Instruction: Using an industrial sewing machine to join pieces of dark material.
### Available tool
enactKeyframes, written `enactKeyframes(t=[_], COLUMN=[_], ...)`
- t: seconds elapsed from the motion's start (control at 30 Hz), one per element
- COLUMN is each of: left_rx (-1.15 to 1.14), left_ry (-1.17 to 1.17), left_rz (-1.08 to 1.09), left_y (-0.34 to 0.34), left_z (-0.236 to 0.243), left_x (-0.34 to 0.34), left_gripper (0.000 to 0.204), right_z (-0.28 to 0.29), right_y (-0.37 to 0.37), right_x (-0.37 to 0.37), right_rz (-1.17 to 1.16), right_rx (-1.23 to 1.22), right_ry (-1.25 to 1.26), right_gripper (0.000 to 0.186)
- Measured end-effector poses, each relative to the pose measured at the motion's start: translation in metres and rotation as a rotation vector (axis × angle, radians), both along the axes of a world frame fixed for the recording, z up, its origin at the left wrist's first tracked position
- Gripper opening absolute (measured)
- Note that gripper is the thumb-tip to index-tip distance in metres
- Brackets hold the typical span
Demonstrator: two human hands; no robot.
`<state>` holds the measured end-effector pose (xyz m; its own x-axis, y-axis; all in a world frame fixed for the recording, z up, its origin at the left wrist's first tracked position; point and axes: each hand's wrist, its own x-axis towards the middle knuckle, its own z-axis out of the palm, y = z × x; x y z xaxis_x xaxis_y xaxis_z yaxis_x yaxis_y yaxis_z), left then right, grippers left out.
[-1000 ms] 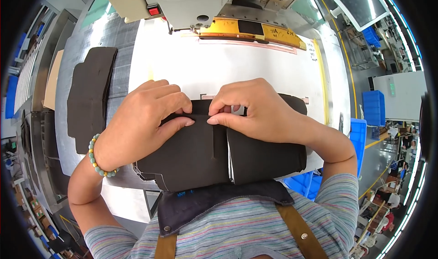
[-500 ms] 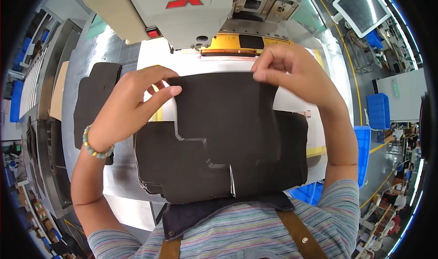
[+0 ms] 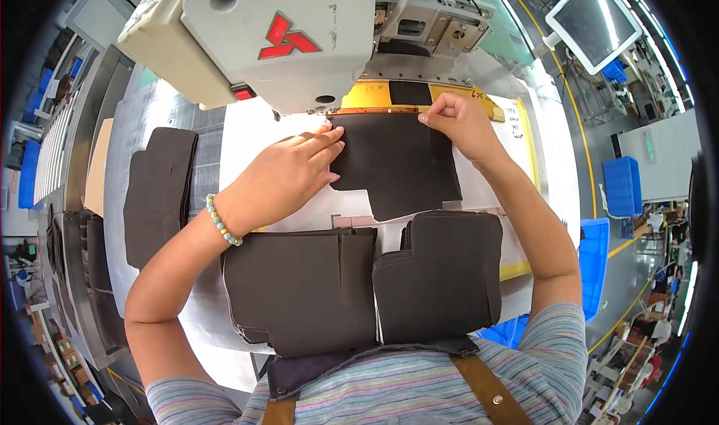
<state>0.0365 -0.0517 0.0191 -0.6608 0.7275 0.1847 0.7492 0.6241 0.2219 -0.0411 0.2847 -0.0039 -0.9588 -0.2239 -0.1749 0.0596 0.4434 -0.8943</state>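
A dark cut panel (image 3: 401, 163), thin and stepped along its lower edge, lies on the white work surface with its far edge against an orange-brown strip (image 3: 374, 111). My left hand (image 3: 288, 167), a beaded bracelet at its wrist, rests with fingers stretched over the panel's left edge. At the far right corner, my right hand (image 3: 457, 125) pinches the panel between thumb and fingers. Closer to my body lie two stacks of similar dark panels, a left stack (image 3: 303, 290) and a right stack (image 3: 442, 275).
A large pale machine head (image 3: 299, 80) with a red emblem overhangs the work beyond my hands, above a yellow plate (image 3: 367, 94). Another dark panel stack (image 3: 159, 196) lies at the left on the metal table. Blue bins (image 3: 595, 260) stand at the right, and a monitor (image 3: 594, 22) is at the far right.
The panel has moved away from me, off the near stacks, and now lies flat against the strip. My left hand went from gripping its corner to lying flat on its edge.
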Motion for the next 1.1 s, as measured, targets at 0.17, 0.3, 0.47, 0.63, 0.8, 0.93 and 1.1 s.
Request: enactKeyframes(t=[0.17, 0.3, 0.47, 0.63, 0.8, 0.93, 1.1], left_rx=[-0.052, -0.087, -0.060, -0.029, -0.011, -0.005, 0.004], left_ry=[0.058, 0.102, 0.063, -0.015, -0.011, 0.004, 0.004], left_rz=[0.007, 0.004, 0.013, 0.047, 0.045, 0.065, 0.071], left_y=[-0.001, -0.001, 0.002, -0.001, 0.002, 0.006, 0.007], left_z=[-0.008, -0.012, -0.011, -0.011, -0.007, -0.010, -0.013], left_x=[-0.006, -0.007, -0.010, -0.009, -0.012, -0.014, -0.011], left_gripper=[0.045, 0.048, 0.049, 0.050, 0.052, 0.054, 0.054], right_z=[0.000, 0.007, 0.004, 0.012, 0.018, 0.024, 0.020], right_y=[-0.009, -0.016, -0.013, -0.020, -0.025, -0.023, 0.000], right_x=[0.007, 0.008, -0.002, 0.001, -0.002, -0.006, -0.004], right_rz=[0.021, 0.003, 0.043, 0.078, 0.126, 0.169, 0.138], right_rx=[-0.014, 0.060, 0.066, 0.248, 0.416, 0.497, 0.615], right_ry=[0.124, 0.141, 0.302, 0.305, 0.445, 0.424, 0.695], right_gripper=[0.018, 0.018, 0.016, 0.014, 0.012, 0.013, 0.014])
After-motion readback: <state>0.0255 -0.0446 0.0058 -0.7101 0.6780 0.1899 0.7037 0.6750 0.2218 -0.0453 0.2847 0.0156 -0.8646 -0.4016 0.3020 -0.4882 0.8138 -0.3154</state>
